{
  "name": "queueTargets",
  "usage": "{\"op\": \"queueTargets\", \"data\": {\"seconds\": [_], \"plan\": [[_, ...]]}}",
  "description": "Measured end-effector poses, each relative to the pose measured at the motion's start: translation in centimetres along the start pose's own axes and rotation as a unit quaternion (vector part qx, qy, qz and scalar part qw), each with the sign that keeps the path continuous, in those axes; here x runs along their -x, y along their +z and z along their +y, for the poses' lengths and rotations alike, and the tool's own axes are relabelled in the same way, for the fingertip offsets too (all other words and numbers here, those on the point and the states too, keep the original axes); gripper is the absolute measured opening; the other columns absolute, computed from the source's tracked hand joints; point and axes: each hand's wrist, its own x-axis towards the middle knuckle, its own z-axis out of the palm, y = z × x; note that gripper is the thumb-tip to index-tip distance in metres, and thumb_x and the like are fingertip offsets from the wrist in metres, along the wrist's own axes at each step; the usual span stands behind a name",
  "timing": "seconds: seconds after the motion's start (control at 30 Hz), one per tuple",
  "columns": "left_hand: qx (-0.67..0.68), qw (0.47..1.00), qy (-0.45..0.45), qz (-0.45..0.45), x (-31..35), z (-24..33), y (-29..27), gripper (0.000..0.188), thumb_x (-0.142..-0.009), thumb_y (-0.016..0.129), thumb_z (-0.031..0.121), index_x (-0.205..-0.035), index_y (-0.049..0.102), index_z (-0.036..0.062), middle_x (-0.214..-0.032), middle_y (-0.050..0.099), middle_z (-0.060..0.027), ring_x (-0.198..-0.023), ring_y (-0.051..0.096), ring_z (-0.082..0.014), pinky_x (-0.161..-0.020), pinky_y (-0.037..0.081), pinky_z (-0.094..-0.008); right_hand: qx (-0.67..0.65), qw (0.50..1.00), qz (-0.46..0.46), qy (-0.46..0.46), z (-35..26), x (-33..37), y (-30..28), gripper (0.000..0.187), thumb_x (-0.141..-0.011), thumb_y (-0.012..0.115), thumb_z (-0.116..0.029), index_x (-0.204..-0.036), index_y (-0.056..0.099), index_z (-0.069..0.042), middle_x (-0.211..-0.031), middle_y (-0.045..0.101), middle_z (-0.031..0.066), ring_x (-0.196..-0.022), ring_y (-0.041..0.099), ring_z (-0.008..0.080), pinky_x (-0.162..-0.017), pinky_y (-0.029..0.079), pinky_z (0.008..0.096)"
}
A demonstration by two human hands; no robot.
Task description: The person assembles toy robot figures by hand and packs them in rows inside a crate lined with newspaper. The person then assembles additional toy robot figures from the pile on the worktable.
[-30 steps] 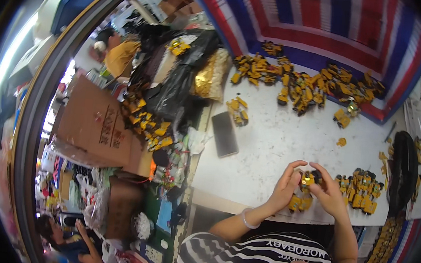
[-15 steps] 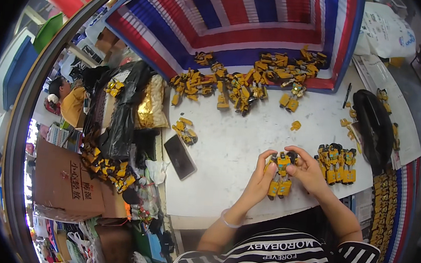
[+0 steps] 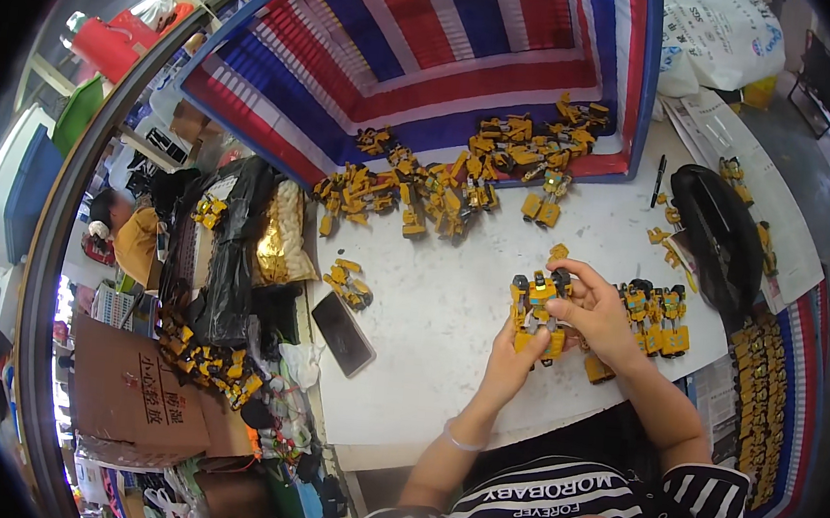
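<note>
You hold one yellow toy robot [image 3: 538, 292] in both hands, above the near right part of the one white table [image 3: 425, 368]: your left hand [image 3: 507, 366] grips its legs, your right hand [image 3: 599, 320] its upper body. One phone [image 3: 342, 335] lies left; one pen [image 3: 659, 180] and one black pouch [image 3: 721, 236] lie far right. The far toy pile [image 3: 416, 195] is too tangled to count.
</note>
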Motion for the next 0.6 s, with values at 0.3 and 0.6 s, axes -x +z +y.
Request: {"op": "queueTargets", "data": {"seconds": [0.3,0.6], "plan": [[0.010,0.975,0.142,0.173,-0.5,-1.4,1.9,0.047,-0.083,0.045,0.016,-0.123,0.029,-0.0015,-0.114,0.042,-0.0106,-0.097,0.045,-0.0136,-0.077,0.040,-0.0239,0.000,0.992,0.075,-0.097,1.7,0.4,1.4,0.047,-0.076,0.053,-0.001,-0.118,0.034,0.000,-0.096,0.053,0.0070,-0.069,0.050,0.0036,-0.045,0.037,0.0120],[0.161,0.983,0.061,0.061,-0.2,-1.6,1.4,0.042,-0.081,0.050,0.017,-0.116,0.034,0.0011,-0.104,0.049,-0.0069,-0.088,0.051,-0.0130,-0.068,0.042,-0.0233,0.005,0.999,-0.030,0.014,-0.1,0.6,-0.1,0.045,-0.082,0.049,-0.010,-0.122,0.029,-0.006,-0.096,0.050,0.0061,-0.080,0.049,0.0105,-0.070,0.040,0.0180]]}}
